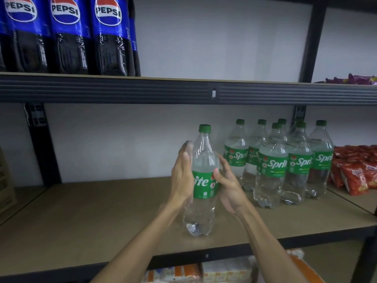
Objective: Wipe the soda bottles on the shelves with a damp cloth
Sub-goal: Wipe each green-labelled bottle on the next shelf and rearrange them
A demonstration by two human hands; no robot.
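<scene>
The left hand (pixel 183 172) is motion-blurred, its grip apart, fingers straight against a clear ribbed plastic Sprite bottle (pixel 204 209) that stands on the tan lower shelf (pixel 102 217). It hides the label's start (only "ite" reads). The right hand (pixel 228 184) clamps its grip round the label. The Pepsi bottles (pixel 65 35) above are cut off.

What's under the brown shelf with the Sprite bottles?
Orange and white packages show below the brown wooden shelf. The shelf and the person's arms cover most of them.
</scene>
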